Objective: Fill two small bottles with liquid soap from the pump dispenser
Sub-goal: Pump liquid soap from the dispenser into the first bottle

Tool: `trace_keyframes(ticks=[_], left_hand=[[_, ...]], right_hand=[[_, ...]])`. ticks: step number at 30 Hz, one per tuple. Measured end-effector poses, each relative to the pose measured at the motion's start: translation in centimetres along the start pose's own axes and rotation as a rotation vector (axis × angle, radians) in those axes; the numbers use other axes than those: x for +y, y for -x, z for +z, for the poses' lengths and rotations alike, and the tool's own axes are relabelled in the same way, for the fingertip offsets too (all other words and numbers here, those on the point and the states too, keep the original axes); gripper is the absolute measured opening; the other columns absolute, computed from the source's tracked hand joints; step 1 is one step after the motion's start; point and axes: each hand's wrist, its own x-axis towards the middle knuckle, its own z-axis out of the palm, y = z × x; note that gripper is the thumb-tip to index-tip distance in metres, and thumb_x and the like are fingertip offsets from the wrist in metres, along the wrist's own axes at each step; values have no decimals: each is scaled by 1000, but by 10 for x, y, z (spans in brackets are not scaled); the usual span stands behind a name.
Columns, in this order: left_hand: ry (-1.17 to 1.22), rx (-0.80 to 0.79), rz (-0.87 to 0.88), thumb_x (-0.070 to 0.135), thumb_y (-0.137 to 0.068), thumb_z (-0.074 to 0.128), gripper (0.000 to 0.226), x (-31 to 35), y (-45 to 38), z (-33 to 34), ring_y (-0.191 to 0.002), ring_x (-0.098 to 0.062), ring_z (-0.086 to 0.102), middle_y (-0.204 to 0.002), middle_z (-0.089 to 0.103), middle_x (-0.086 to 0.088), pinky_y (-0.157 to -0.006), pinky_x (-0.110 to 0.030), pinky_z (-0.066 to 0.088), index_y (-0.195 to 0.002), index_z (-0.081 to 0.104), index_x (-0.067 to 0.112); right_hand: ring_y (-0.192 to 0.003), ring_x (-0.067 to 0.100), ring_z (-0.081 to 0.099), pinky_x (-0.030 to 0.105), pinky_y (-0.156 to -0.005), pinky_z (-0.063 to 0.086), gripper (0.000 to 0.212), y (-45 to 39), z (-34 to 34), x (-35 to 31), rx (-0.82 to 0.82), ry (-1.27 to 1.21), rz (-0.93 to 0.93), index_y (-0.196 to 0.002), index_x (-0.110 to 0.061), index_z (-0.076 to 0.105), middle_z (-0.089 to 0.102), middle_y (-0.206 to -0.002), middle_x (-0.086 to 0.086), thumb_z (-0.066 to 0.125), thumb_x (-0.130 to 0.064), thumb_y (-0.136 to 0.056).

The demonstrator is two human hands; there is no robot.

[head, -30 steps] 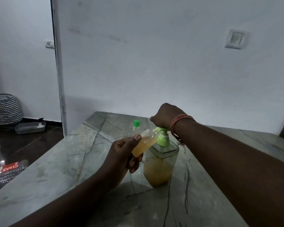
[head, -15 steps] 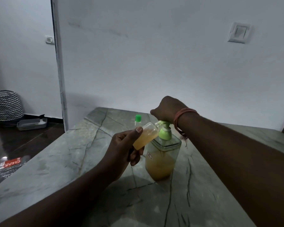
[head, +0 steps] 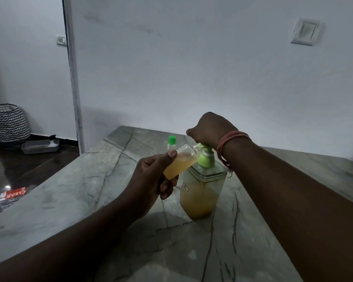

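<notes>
A square clear pump dispenser with amber soap and a green pump stands on the grey stone table. My right hand rests on top of the pump head, fingers curled down over it. My left hand grips a small clear bottle, tilted with its open mouth at the spout; it is mostly full of amber soap. A second small bottle with a green cap stands upright on the table behind.
The table's far edge meets a white wall with a switch plate. To the left the floor lies lower, with a patterned basket, a grey tray and a red-labelled packet.
The pump head has risen slightly under my right hand. The small bottle stays at the spout in my left hand. The view has tilted a little.
</notes>
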Motion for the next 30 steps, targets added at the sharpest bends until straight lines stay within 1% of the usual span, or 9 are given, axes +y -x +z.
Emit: trace_keyframes(ticks=[5,9,11,14,18,22,24,27,30], left_hand=[[-7,11,7,53,-90,68,39,4,-1,2,-41,-13,44,-59,59,-9,-41,-23,40,-101,81,17],[2,13,-2,54,-90,68,41,5,2,3,-41,-13,43,-57,58,-8,-41,-23,39,-99,81,16],[4,6,-3,53,-91,68,40,5,3,3,-41,-13,42,-58,58,-7,-41,-23,38,-100,81,16],[2,18,-8,54,-90,69,40,4,1,1,-41,-13,43,-58,58,-8,-41,-23,38,-100,81,16],[9,18,4,54,-90,70,41,5,1,0,-40,-13,43,-57,57,-9,-41,-22,38,-100,80,15],[6,29,-6,54,-89,69,41,7,4,4,-42,-13,43,-58,58,-8,-41,-22,39,-104,80,17],[8,26,-10,54,-89,69,42,6,3,5,-42,-12,44,-58,58,-7,-41,-23,39,-105,80,17],[7,31,-6,53,-91,68,41,5,1,3,-41,-12,44,-56,57,-5,-40,-23,39,-103,80,15],[12,20,14,52,-92,68,39,7,2,3,-39,-13,43,-54,56,-6,-41,-22,39,-96,80,16]], right_hand=[[-75,25,64,30,-68,50,23,-1,1,-1,-78,-6,29,-65,-15,62,67,-76,5,65,-35,-76],[-67,23,59,26,-57,42,27,0,-2,-2,-56,52,-9,-60,-17,54,59,-65,2,65,-36,-75],[-65,22,56,26,-58,40,29,0,-4,-1,-1,102,-62,-60,-17,48,52,-63,1,65,-37,-74],[-59,20,56,25,-52,37,22,1,-1,-1,37,55,-73,-59,-17,52,56,-60,0,62,-32,-72],[-60,23,57,25,-52,36,21,4,4,-1,36,7,-56,-57,-16,53,58,-60,1,61,-31,-71],[-59,20,57,25,-54,39,23,4,-3,-4,-4,58,-94,-60,-16,56,59,-62,1,62,-33,-73],[-59,18,55,26,-54,39,27,3,-6,-5,38,108,-133,-62,-18,51,56,-63,0,63,-39,-74],[-58,19,54,24,-50,33,29,4,-2,-4,78,51,-124,-59,-17,50,55,-60,-1,61,-40,-73],[-57,22,56,25,-52,36,29,5,0,-1,52,-3,-89,-55,-16,52,58,-58,0,62,-37,-72]])
